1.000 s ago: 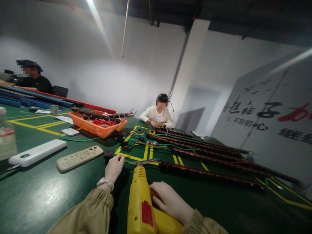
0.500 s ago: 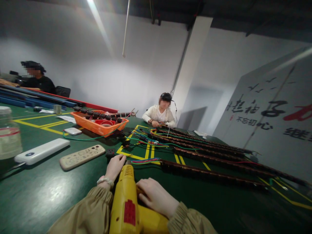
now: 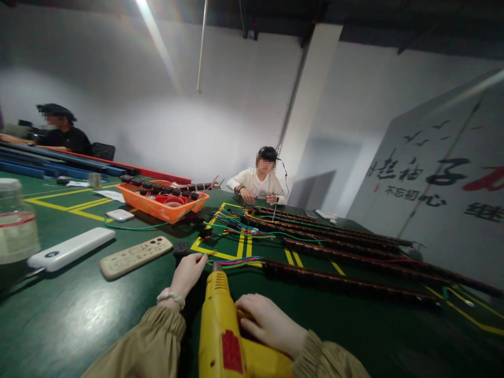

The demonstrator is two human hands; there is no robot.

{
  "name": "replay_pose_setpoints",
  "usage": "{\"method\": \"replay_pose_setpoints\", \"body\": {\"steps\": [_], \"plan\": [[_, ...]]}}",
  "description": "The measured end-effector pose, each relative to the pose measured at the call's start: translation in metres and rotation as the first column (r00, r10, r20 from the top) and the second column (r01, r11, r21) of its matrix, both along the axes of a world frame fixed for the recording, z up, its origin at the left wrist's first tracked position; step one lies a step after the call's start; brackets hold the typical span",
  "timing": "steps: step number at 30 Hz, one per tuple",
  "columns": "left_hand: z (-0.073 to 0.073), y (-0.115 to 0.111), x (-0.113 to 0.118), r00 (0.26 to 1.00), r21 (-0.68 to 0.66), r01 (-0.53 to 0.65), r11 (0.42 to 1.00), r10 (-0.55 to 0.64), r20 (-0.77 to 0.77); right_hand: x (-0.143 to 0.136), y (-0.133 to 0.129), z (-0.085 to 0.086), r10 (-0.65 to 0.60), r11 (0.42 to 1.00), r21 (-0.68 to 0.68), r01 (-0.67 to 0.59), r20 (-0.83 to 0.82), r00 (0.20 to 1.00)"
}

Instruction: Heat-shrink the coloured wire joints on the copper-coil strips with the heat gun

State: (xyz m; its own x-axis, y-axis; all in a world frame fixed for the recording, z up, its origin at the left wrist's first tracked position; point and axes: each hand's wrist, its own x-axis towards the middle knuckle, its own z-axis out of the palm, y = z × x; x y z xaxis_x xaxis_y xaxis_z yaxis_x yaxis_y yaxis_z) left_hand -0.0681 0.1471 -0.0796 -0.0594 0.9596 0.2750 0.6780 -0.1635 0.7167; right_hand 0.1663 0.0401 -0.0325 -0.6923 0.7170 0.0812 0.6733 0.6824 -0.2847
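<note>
In the lower middle, a yellow heat gun (image 3: 216,312) points its metal nozzle away from me, toward a bundle of thin coloured wires (image 3: 240,261). My right hand (image 3: 271,321) is wrapped round the gun's handle side. My left hand (image 3: 189,274), a pale band at its wrist, has its fingers closed at the left end of the wires, just left of the nozzle. A black square connector (image 3: 181,249) lies at the fingertips. From the wires a long dark brown wrapped harness (image 3: 338,281) stretches right across the green table (image 3: 71,315).
Left of my hands lie a beige remote control (image 3: 136,257), a white power bank (image 3: 73,249) and a clear jar (image 3: 16,223). Behind them stands an orange basket (image 3: 165,211) of dark parts. More harnesses (image 3: 354,249) lie at right. A co-worker (image 3: 258,181) sits opposite; another person (image 3: 65,134) sits far left.
The heat gun and my right hand have shifted slightly right, so the nozzle sits farther from my left fingers, which still grip the wires. The opposite co-worker's hands have moved apart.
</note>
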Motion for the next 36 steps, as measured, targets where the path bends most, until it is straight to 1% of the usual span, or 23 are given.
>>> {"method": "replay_pose_setpoints", "body": {"steps": [5,9,12,14,17,19,22,25,31,36], "plan": [[0.002,-0.004,0.0,1.0,0.015,-0.002,1.0,0.002,-0.016,0.018,-0.004,0.001,-0.053,0.997,-0.054,0.052,-0.031,0.998],[0.001,-0.005,0.0,0.999,0.008,0.001,1.0,0.0,-0.036,0.037,-0.005,0.0,-0.102,0.993,-0.059,0.099,-0.041,0.994],[0.002,-0.006,0.002,0.998,-0.004,0.004,1.0,-0.005,-0.057,0.055,-0.006,0.0,-0.161,0.986,-0.045,0.159,-0.03,0.987],[0.003,-0.008,0.004,0.995,-0.02,-0.013,1.0,0.011,-0.101,0.067,-0.007,0.001,-0.204,0.979,-0.031,0.203,-0.019,0.979],[0.005,-0.01,0.009,0.978,-0.043,-0.051,0.998,0.041,-0.206,0.082,-0.01,0.003,-0.266,0.964,-0.022,0.265,-0.012,0.964],[0.006,-0.012,0.012,0.965,-0.048,-0.051,0.998,0.036,-0.261,0.089,-0.011,0.004,-0.291,0.957,-0.01,0.291,-0.007,0.957],[0.006,-0.012,0.014,0.959,-0.044,-0.014,0.999,0.001,-0.282,0.093,-0.012,0.004,-0.306,0.952,0.017,0.306,0.007,0.952],[0.005,-0.011,0.013,0.969,-0.046,0.015,0.999,-0.026,-0.247,0.093,-0.012,0.002,-0.313,0.95,0.036,0.312,0.021,0.95],[0.007,-0.011,0.012,0.978,-0.054,0.007,0.999,-0.018,-0.208,0.093,-0.01,0.001,-0.299,0.953,0.057,0.297,0.03,0.954],[0.008,-0.012,0.013,0.978,-0.047,0.0,0.999,-0.01,-0.209,0.085,-0.006,0.001,-0.279,0.959,0.059,0.277,0.028,0.96]]}}
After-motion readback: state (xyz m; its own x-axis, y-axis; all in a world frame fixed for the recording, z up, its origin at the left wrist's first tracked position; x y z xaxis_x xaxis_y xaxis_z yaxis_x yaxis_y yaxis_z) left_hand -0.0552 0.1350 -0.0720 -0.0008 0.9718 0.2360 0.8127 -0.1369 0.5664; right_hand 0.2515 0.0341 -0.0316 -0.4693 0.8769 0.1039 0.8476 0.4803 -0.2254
